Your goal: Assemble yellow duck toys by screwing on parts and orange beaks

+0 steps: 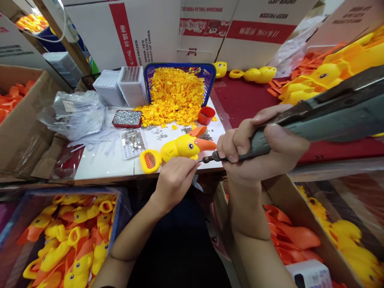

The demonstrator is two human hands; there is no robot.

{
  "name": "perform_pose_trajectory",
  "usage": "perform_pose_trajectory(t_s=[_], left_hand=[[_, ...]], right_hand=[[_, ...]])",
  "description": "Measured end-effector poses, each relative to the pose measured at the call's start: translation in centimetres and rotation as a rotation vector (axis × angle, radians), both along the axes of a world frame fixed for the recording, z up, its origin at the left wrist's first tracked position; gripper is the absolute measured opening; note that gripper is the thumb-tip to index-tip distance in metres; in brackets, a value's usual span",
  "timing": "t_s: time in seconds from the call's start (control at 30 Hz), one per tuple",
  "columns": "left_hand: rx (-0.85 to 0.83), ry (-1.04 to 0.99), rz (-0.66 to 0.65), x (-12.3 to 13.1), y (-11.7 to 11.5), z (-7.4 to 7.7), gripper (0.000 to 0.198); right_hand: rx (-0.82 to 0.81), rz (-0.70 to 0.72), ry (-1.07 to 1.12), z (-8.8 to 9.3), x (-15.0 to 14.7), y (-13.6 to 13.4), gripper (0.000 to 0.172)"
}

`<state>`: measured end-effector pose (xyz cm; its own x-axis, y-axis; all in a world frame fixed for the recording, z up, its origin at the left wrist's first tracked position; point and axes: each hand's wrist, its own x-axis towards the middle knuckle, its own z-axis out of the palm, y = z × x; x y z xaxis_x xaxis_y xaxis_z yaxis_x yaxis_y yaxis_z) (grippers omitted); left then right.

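Note:
My right hand (261, 148) is wrapped round a dark grey-green electric screwdriver (324, 108), its thin bit pointing left. At the bit's tip, my left hand (177, 178) has its fingers pinched together. Whatever sits between them is too small or hidden to make out. Just beyond the left hand, a yellow duck-head toy (177, 148) with an open orange beak and a ring handle lies on the white work surface (99, 166). Small dark screws (207, 135) are scattered behind the beak.
A blue basket (210, 82) spills small yellow parts (177, 92). Nearby are a red cup (206, 115), a red tray of metal pieces (127, 118) and a tray of discs (132, 143). Below, a blue-edged bin (120, 212) of duck toys and a carton (288, 192) of orange parts flank me.

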<state>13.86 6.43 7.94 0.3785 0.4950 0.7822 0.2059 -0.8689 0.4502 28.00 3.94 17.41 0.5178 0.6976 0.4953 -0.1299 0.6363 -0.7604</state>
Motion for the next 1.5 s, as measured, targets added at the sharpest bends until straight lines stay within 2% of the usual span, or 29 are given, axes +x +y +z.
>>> perform_pose_trajectory(t_s=[0.13,0.23,0.3,0.4,0.57,0.63,0.73,0.87,1.03,1.23,1.43,1.5], left_hand=[[0.048,0.149,0.092,0.5,0.5,-0.2,0.012],[0.011,0.295,0.156,0.8,2.5,-0.6,0.046],[-0.042,0.406,0.136,1.1,4.3,-0.8,0.071],[-0.108,0.519,0.056,1.8,6.8,-0.9,0.085],[-0.232,0.578,0.049,3.2,8.1,-1.5,0.064],[-0.288,0.537,0.053,3.5,7.8,-2.0,0.055],[-0.320,0.420,0.077,3.7,7.4,-2.7,0.054],[-0.363,0.413,0.094,3.6,7.2,-3.0,0.058],[-0.399,0.530,0.130,3.6,7.0,-2.5,0.062],[-0.383,0.560,0.140,3.6,6.7,-2.2,0.062],[-0.394,0.589,0.179,3.5,6.5,-2.0,0.070],[-0.403,0.599,0.176,3.5,6.5,-1.8,0.069]], right_hand=[[-0.007,-0.071,-0.030,-0.6,0.2,0.3,0.024],[0.006,-0.125,-0.041,-1.2,0.7,0.9,0.031],[0.018,-0.156,-0.040,-1.4,1.1,1.5,0.033],[0.007,-0.235,0.007,-1.7,1.8,3.3,0.036],[-0.047,-0.285,-0.014,-2.6,3.2,7.2,0.047],[-0.049,-0.274,-0.019,-2.8,3.4,8.4,0.048],[-0.073,-0.217,-0.020,-2.8,2.9,9.3,0.042],[-0.079,-0.145,-0.049,-2.9,2.1,9.5,0.038],[-0.131,-0.189,-0.108,-3.9,2.4,9.8,0.043],[-0.183,-0.164,-0.183,-4.2,1.8,9.7,0.034],[-0.175,0.028,-0.221,-3.5,1.4,9.5,0.021],[-0.180,0.090,-0.229,-3.5,1.8,9.5,0.024]])
